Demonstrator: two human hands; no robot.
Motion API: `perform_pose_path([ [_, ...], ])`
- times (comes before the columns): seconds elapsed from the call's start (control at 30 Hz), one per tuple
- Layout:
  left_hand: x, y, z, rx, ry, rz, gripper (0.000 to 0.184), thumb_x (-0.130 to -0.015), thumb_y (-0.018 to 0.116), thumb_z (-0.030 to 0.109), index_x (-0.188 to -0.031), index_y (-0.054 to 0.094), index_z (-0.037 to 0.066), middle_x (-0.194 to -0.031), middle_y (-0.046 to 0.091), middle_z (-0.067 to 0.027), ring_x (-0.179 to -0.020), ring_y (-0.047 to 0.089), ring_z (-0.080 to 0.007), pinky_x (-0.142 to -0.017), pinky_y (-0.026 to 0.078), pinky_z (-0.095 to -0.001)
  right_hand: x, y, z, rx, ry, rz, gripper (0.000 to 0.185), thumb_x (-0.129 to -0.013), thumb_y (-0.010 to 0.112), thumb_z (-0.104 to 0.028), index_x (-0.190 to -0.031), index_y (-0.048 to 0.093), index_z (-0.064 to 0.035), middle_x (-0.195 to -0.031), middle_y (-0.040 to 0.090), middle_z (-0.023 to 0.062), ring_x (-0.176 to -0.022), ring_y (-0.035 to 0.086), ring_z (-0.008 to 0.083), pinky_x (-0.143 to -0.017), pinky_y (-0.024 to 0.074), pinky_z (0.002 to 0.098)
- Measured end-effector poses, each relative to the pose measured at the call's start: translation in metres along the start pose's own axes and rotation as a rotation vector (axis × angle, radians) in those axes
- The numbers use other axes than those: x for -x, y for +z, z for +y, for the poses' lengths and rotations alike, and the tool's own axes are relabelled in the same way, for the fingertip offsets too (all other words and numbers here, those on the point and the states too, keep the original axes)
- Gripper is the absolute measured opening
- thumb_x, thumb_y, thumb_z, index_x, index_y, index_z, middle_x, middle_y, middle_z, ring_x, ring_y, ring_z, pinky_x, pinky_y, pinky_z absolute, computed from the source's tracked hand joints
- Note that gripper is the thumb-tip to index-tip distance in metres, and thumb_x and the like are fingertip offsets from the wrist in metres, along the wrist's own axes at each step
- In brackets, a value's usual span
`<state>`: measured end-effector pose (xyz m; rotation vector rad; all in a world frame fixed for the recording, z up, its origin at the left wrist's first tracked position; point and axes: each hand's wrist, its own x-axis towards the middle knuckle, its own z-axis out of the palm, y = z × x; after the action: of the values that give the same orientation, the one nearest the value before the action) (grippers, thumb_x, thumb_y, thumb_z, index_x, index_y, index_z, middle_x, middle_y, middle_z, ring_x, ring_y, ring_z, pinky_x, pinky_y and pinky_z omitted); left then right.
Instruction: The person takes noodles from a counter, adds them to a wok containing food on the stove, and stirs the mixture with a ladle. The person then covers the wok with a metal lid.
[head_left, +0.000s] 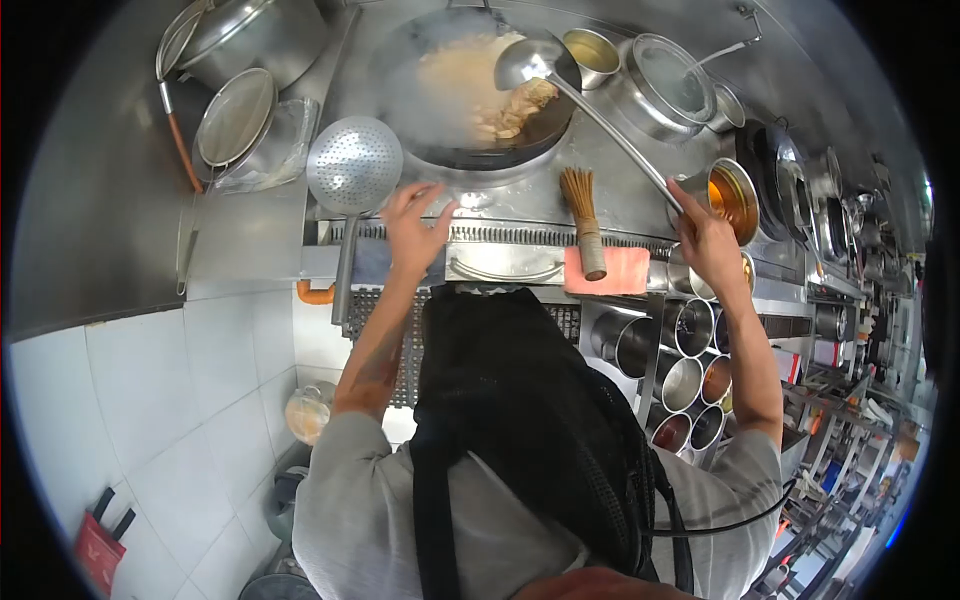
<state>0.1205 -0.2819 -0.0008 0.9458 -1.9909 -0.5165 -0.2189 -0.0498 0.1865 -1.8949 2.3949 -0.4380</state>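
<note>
My right hand is wrapped round the handle of a long steel ladle, whose bowl hangs over the right part of a black wok. Steam rises from the wok and veils its left half. Browned pieces of food lie inside, with pale, foamy liquid behind them. My left hand is held in the air with fingers apart, holding nothing. Close to its left lies a perforated skimmer, handle pointing toward me. A bamboo wok brush rests between my hands, its butt on a folded pink cloth.
A pot of orange oil stands beside my right hand. Behind it are a strainer-topped pot and a small pot of yellowish liquid. At left are a sieve and a large lidded pot. Several seasoning tins sit below right.
</note>
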Motion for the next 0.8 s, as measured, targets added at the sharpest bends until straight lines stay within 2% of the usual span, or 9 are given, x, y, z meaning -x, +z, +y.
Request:
perform_pose_path([
  [0.03, 0.011, -0.008, -0.002, 0.005, -0.001, -0.005, 0.031, -0.08, 0.081, 0.026, -0.107, 0.076, 0.012, -0.11, 0.066, -0.0033, -0.105, 0.06, -0.0256, -0.095, 0.041, -0.0422, 0.007, -0.017, -0.018, -0.033, 0.211, -0.156, 0.056, -0.091, 0.06, -0.007, -0.145, 0.05, -0.0173, -0.088, 0.067, 0.0261, -0.078, 0.064, 0.0463, -0.072, 0.0488, 0.0537],
  [0.13, 0.025, -0.014, -0.002, 0.008, -0.073, -0.02, 0.027, -0.08, 0.08, 0.025, -0.105, 0.077, 0.012, -0.106, 0.067, -0.0042, -0.104, 0.06, -0.0256, -0.093, 0.042, -0.0419, 0.032, -0.047, -0.044, -0.078, 0.286, -0.252, 0.054, -0.093, 0.06, -0.009, -0.145, 0.05, -0.016, -0.08, 0.066, 0.0287, -0.079, 0.066, 0.0462, -0.073, 0.0487, 0.0535],
  [0.23, 0.013, -0.001, 0.004, 0.038, -0.088, 0.0, 0.024, -0.081, 0.079, 0.023, -0.102, 0.077, 0.011, -0.102, 0.066, -0.0055, -0.101, 0.06, -0.0258, -0.09, 0.044, -0.0401, 0.048, -0.023, -0.041, -0.136, 0.084, -0.243, 0.054, -0.095, 0.059, -0.011, -0.148, 0.047, -0.0142, -0.072, 0.063, 0.0238, -0.07, 0.063, 0.044, -0.068, 0.0494, 0.047],
  [0.4, -0.025, 0.007, 0.025, 0.133, -0.028, -0.021, 0.021, -0.082, 0.078, 0.017, -0.1, 0.076, 0.007, -0.088, 0.065, -0.0097, -0.078, 0.063, -0.024, -0.073, 0.05, -0.035, 0.032, 0.028, -0.039, -0.047, 0.161, -0.243, 0.053, -0.095, 0.06, -0.012, -0.146, 0.048, -0.0167, -0.089, 0.067, 0.0278, -0.075, 0.064, 0.0453, -0.07, 0.0485, 0.0529],
  [0.47, -0.019, -0.011, 0.01, 0.112, -0.071, -0.002, 0.019, -0.082, 0.078, 0.016, -0.099, 0.076, 0.007, -0.084, 0.064, -0.0093, -0.076, 0.062, -0.0239, -0.073, 0.049, -0.0359, 0.045, -0.019, -0.031, 0.152, 0.111, -0.16, 0.057, -0.092, 0.061, -0.01, -0.146, 0.05, -0.021, -0.074, 0.064, 0.0211, -0.064, 0.066, 0.04, -0.062, 0.0507, 0.0513],
  [0.63, -0.017, -0.022, -0.008, 0.08, -0.198, -0.045, 0.015, -0.082, 0.078, 0.013, -0.095, 0.076, 0.005, -0.08, 0.063, -0.009, -0.072, 0.062, -0.0228, -0.069, 0.049, -0.0354, -0.012, -0.05, -0.008, 0.699, 0.016, -0.166, 0.074, -0.085, 0.056, 0.0, -0.153, 0.04, -0.0254, -0.084, 0.063, 0.0147, -0.063, 0.068, 0.033, -0.059, 0.0578, 0.0427],
  [0.7, -0.025, -0.01, 0.001, 0.182, -0.093, -0.038, 0.015, -0.082, 0.078, 0.012, -0.095, 0.076, 0.004, -0.081, 0.064, -0.0088, -0.073, 0.063, -0.0228, -0.067, 0.05, -0.035, -0.04, -0.005, 0.021, 0.613, 0.018, -0.199, 0.068, -0.086, 0.057, -0.002, -0.15, 0.045, -0.0225, -0.089, 0.067, 0.0158, -0.066, 0.068, 0.0351, -0.065, 0.0577, 0.0442],
  [0.77, -0.039, 0.002, 0.008, 0.247, -0.104, -0.035, 0.016, -0.082, 0.079, 0.012, -0.096, 0.076, 0.004, -0.082, 0.064, -0.0091, -0.073, 0.063, -0.0229, -0.066, 0.05, -0.0348, -0.048, 0.007, 0.024, 0.071, 0.119, -0.242, 0.058, -0.089, 0.06, -0.007, -0.145, 0.051, -0.019, -0.091, 0.071, 0.0173, -0.07, 0.069, 0.0373, -0.069, 0.0553, 0.0451],
  [0.8, -0.048, 0.009, 0.009, 0.306, -0.114, -0.026, 0.017, -0.081, 0.079, 0.011, -0.097, 0.075, 0.004, -0.083, 0.065, -0.0093, -0.073, 0.063, -0.0229, -0.066, 0.05, -0.0345, -0.043, 0.019, 0.022, -0.096, 0.216, -0.241, 0.055, -0.094, 0.06, -0.011, -0.148, 0.049, -0.0179, -0.076, 0.06, 0.009, -0.061, 0.057, 0.0232, -0.059, 0.0479, 0.0389],
])
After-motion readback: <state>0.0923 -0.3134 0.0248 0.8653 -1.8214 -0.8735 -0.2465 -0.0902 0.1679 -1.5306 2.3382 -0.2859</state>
